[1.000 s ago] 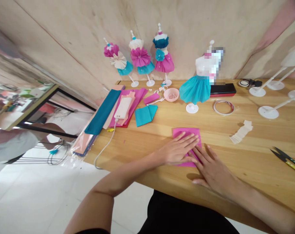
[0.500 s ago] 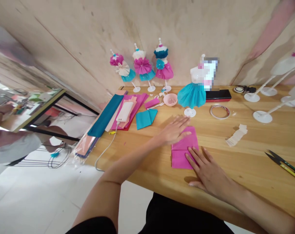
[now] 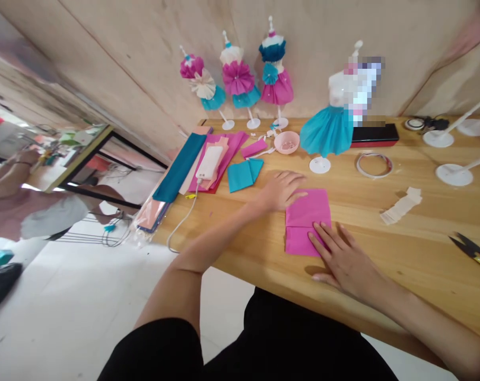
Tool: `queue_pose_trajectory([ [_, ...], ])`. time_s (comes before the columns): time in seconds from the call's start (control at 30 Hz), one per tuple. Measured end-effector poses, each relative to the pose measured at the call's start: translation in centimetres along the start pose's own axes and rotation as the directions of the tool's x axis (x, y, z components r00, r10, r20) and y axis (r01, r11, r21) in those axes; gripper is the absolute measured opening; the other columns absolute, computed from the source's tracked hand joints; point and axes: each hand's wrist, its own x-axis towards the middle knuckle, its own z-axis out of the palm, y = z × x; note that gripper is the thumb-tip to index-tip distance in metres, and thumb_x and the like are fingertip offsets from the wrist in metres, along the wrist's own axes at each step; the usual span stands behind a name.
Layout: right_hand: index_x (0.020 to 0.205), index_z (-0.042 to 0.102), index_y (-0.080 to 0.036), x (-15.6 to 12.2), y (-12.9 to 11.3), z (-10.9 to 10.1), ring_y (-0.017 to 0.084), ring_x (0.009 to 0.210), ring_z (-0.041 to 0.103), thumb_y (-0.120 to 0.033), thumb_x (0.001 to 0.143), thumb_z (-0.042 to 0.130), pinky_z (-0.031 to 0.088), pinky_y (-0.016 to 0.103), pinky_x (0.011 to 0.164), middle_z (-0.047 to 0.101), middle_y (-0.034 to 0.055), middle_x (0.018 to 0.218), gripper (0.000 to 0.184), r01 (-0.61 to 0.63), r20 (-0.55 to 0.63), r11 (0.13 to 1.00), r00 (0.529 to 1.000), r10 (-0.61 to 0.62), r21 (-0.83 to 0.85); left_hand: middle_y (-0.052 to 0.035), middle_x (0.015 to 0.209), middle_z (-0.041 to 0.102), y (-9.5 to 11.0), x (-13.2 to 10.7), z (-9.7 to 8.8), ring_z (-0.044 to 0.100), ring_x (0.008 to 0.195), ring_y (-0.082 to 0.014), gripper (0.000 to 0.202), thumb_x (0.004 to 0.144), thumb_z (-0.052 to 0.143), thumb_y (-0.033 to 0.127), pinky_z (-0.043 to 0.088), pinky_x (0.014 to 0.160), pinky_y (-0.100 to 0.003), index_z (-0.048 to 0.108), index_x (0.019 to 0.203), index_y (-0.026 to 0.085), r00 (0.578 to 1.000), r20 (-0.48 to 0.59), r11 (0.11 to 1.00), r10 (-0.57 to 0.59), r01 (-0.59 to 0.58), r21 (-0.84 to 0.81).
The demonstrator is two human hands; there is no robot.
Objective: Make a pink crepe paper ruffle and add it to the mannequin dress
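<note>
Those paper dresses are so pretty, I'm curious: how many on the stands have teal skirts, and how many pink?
Teal skirts: 3
Pink skirts: 1
Total: 4

Bright even light, soft shadows, warped edges

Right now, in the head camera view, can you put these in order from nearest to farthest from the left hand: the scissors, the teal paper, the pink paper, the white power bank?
From the left hand:
1. Folded pink paper: just right of the hand.
2. Folded teal paper: left of the hand.
3. White power bank: farther left, on the paper sheets.
4. Scissors: far right, at the table's edge.
</note>
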Motion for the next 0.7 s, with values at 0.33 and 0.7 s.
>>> queue_pose_trajectory([
  [0.33, 0.146, 0.036, -0.014, 0.7, 1.1, 0.1, 0.035, 0.137, 0.034, -0.061, 0.088, 0.046, 0.021, 0.060, 0.113, 0.035, 0.0182, 0.151, 0.075, 0.008, -0.039, 0.998, 0.999, -0.005, 0.067, -0.0171, 0.120, 0.057, 7.9, -8.8, 1.4, 0.051, 0.116, -0.0302, 0.073, 0.081, 0.049, 0.067, 0.041, 0.098, -0.044, 0.050, 0.125, 0.010, 0.994, 0.106, 0.999, 0.030, -0.027, -0.027],
  [0.7, 0.144, 0.036, -0.013, 1.4, 1.2, -0.4, 0.026, 0.128, 0.049, -0.025, 0.093, 0.049, 0.027, 0.051, 0.114, 0.057, 0.0143, 0.134, 0.055, -0.025, -0.195, 0.998, 0.980, 0.037, 0.063, -0.0147, 0.111, 0.063, 8.5, -8.8, 1.7, 0.057, 0.108, -0.0256, 0.044, 0.093, 0.038, 0.031, 0.040, 0.101, -0.042, 0.049, 0.130, 0.009, 0.994, 0.077, 0.980, 0.077, -0.090, 0.179],
])
